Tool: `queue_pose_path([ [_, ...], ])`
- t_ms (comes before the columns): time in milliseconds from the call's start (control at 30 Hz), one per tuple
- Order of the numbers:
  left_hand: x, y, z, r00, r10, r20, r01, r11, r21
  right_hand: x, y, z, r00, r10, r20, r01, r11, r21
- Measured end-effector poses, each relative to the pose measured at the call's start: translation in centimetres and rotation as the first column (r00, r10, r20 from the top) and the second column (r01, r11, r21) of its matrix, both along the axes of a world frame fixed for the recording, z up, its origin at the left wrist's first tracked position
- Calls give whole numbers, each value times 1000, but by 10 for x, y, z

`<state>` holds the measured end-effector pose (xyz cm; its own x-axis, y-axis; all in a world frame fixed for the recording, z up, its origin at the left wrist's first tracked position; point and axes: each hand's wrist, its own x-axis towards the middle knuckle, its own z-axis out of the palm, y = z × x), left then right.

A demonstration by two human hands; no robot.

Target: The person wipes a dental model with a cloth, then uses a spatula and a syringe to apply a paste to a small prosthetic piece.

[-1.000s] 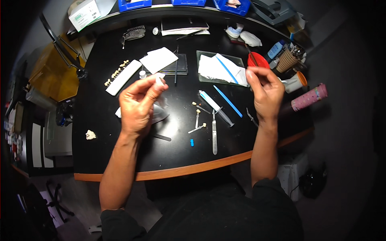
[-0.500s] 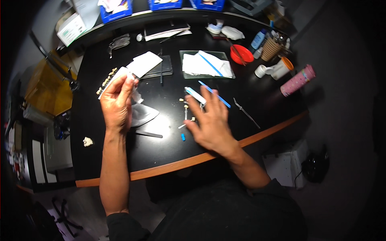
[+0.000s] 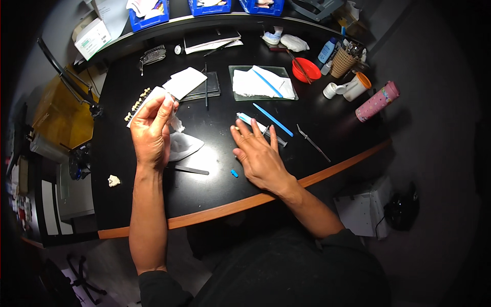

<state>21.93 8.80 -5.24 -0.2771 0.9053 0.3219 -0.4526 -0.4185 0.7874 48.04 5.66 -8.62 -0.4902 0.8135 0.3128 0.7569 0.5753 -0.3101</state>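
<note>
My left hand (image 3: 151,128) is raised over the left of the table, its fingers closed on a white tooth shade guide (image 3: 148,105) with a row of cream tooth-shaped tabs (image 3: 137,105). A crumpled white tissue (image 3: 176,123) shows just beyond its fingers. Palm down and fingers spread, my right hand (image 3: 261,158) covers small tooth tabs near the middle; most of them are hidden. Against its fingers lies a syringe (image 3: 248,119) with a clear plunger (image 3: 279,139). A small blue cap (image 3: 234,173) sits left of the thumb, and a blue stick (image 3: 273,120) lies beyond the syringe.
Around them lie a dark flat strip (image 3: 192,170), a thin metal instrument (image 3: 313,142), a glass plate (image 3: 230,71) with white paper, and a white pad (image 3: 185,82). Further right stand a red bowl (image 3: 307,70), an orange-rimmed jar (image 3: 357,87) and a pink bottle (image 3: 377,101).
My right hand has slid slightly left and toward me, now covering the loose tooth tabs and uncovering the syringe's plunger. My left hand has shifted a little right with the shade guide.
</note>
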Motion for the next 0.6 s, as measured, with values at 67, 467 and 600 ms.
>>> queue_pose_path([
  [67,1,-2,4,1000,8,-2,-8,1000,4,5,3,5,998,-6,-62,9,999,41],
  [467,-5,2,7,999,22,25,-22,1000,8,64,22,14,943,-245,-226,266,961,70],
  [600,-6,5,1,1000,21,-13,-21,1000,-14,50,25,18,970,-207,-124,216,975,59],
])
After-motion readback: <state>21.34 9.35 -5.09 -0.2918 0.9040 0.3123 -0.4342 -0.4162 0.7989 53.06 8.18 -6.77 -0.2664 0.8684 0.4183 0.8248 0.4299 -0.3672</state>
